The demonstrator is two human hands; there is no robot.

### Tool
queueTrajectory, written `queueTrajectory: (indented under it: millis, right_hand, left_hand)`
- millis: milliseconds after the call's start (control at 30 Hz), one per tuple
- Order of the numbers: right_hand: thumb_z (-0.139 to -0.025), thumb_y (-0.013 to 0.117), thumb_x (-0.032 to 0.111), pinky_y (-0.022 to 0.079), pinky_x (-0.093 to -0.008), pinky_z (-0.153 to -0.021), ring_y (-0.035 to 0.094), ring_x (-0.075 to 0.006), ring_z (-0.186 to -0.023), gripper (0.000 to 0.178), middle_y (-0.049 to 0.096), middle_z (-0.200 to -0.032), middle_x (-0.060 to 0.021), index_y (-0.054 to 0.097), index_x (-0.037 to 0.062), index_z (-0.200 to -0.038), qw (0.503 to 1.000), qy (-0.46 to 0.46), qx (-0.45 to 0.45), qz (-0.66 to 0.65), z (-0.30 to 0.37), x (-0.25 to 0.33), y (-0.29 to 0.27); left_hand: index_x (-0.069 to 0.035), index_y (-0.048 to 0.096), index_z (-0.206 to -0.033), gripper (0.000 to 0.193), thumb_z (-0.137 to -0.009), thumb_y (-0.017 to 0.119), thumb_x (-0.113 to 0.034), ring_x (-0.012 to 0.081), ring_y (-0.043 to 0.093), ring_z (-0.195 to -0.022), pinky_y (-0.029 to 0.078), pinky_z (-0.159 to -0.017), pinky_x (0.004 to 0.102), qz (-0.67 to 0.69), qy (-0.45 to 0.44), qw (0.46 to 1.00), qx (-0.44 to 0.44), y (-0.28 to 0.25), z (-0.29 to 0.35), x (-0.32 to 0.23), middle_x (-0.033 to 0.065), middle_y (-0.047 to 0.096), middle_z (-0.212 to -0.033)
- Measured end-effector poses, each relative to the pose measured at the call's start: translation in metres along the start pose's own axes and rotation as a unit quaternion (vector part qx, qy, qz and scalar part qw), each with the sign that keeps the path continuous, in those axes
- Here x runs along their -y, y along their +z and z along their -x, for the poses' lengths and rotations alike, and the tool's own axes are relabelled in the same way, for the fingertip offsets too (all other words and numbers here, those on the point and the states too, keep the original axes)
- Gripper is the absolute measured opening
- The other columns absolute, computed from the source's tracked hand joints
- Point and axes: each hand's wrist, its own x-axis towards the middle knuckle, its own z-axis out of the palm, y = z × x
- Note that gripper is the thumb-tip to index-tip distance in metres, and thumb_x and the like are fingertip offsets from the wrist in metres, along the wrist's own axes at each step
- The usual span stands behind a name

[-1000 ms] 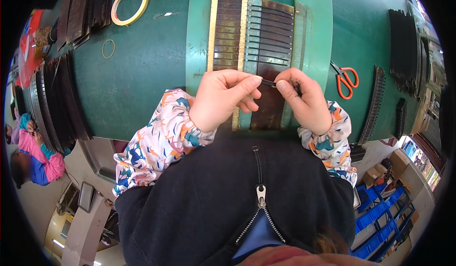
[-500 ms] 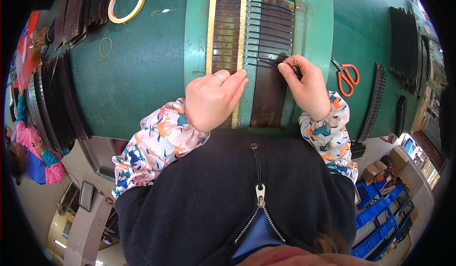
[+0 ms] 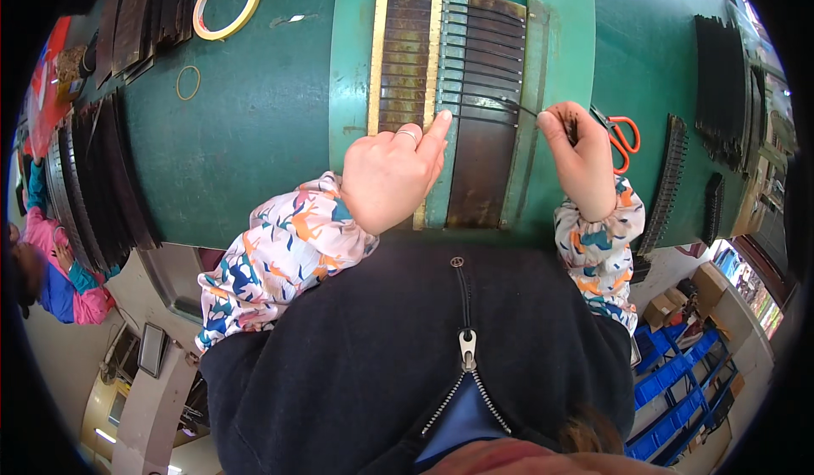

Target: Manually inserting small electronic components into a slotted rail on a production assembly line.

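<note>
Several thin black wires (image 3: 479, 39) lie side by side across a dark brown strip (image 3: 483, 170), on a pale green board (image 3: 358, 59). To their left, a second brown strip has yellow, scale-like edges (image 3: 381, 51). My left hand (image 3: 381, 176), a ring on one finger, rests over this strip's lower part. Its index finger stretches out, the tip touching down beside the lowest wires' left ends; its thumb is hidden. Right of the board, my right hand (image 3: 585, 159) is closed on a small bunch of black wires (image 3: 572, 129). One wire runs from the strip to its fingertips.
Red-handled scissors (image 3: 623, 142) lie behind my right hand. A tape roll (image 3: 227, 4) and a rubber band (image 3: 188, 83) are on the green table's left. Dark strips are stacked at both sides, including a stack (image 3: 731, 89) at far right. Another person (image 3: 64, 263) sits at far left.
My right hand has moved right, off the brown strip, with the wires still in it. My left hand has shifted slightly up and right. One more wire lies straight across the strip.
</note>
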Motion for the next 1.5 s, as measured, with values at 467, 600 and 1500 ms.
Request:
queueTrajectory:
  millis: [467, 600, 1500]
  right_hand:
    - [-0.090, 0.065, 0.013, 0.045, -0.0277, -0.060, 0.053, -0.0126, -0.063, 0.018, 0.062, -0.071, -0.0093, 0.063, -0.0053, -0.092, 0.995, -0.015, 0.092, 0.021, -0.006, 0.012, 0.032]
    - [-0.089, 0.066, 0.012, 0.045, -0.0272, -0.059, 0.052, -0.0129, -0.062, 0.017, 0.062, -0.070, -0.0097, 0.062, -0.0045, -0.090, 0.994, -0.042, 0.079, 0.055, -0.007, 0.012, 0.037]
    - [-0.092, 0.061, 0.012, 0.046, -0.0290, -0.062, 0.054, -0.0136, -0.064, 0.016, 0.063, -0.072, -0.0090, 0.063, -0.0032, -0.091, 0.988, 0.014, 0.152, -0.022, 0.016, 0.016, 0.009]
  left_hand:
    - [-0.009, 0.070, -0.104, 0.029, -0.075, 0.075, -0.011, 0.0184, 0.053, -0.049, 0.044, -0.046, 0.0320, 0.060, 0.025, 0.997, -0.044, -0.003, 0.007, 0.003, 0.0020, 0.048, -0.060]
    - [-0.009, 0.069, -0.110, 0.034, -0.077, 0.073, -0.012, 0.0177, 0.054, -0.051, 0.044, -0.047, 0.0325, 0.033, 0.028, 0.999, -0.021, 0.001, 0.007, 0.002, 0.0019, 0.047, -0.060]
    - [-0.006, 0.071, -0.092, 0.014, -0.080, 0.074, -0.013, 0.0145, 0.058, -0.053, 0.044, -0.047, 0.0264, 0.221, -0.118, 0.966, -0.064, -0.014, 0.020, -0.003, 0.0037, 0.058, -0.066]
